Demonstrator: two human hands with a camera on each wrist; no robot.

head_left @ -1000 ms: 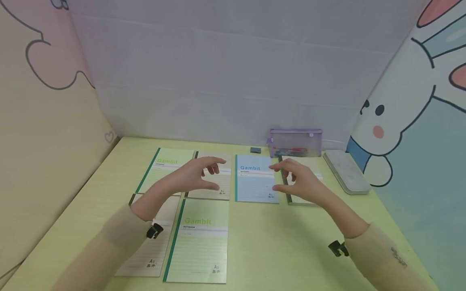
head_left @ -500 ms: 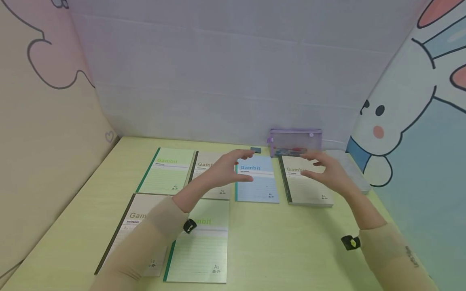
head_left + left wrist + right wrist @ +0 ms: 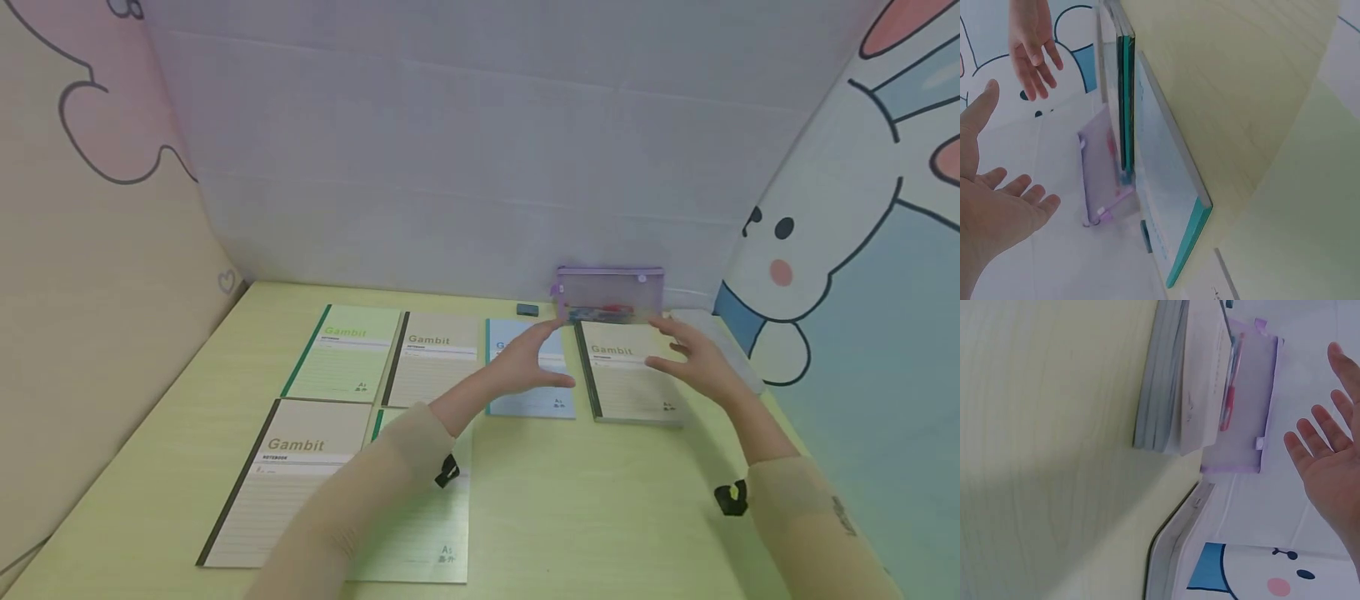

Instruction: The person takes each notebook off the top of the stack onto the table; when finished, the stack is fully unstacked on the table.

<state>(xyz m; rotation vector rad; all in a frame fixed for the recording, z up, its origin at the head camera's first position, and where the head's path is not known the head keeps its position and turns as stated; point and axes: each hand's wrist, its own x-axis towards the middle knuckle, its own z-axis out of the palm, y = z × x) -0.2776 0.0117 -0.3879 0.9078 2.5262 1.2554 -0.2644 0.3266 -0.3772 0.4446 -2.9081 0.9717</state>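
Observation:
My left hand point(image 3: 525, 365) hovers over the blue Gambit notebook point(image 3: 528, 407), thumb and fingers spread apart and holding nothing. To its right, my right hand point(image 3: 703, 365) hangs above the right side of a beige-covered notebook stack point(image 3: 630, 390), also with nothing in it. In the right wrist view several notebooks make up that stack point(image 3: 1172, 381), and the right hand point(image 3: 1335, 469) is apart from it. The left wrist view has the left hand point(image 3: 997, 212) clear of the blue notebook point(image 3: 1163, 169), fingers extended. The left hand hides part of the blue cover.
Left of the blue notebook lie green point(image 3: 341, 358) and beige point(image 3: 431, 367) notebooks. In front are another beige one point(image 3: 292, 492) and a green one point(image 3: 427, 542), partly under the left sleeve. Behind stand a purple mesh pencil case point(image 3: 611, 292), a small dark block point(image 3: 527, 310) and a pale case point(image 3: 720, 337).
Both hands have moved right: the left from over the left-hand notebooks to the blue one, the right from the blue notebook's edge to the stack's right side. The notebooks have stayed put.

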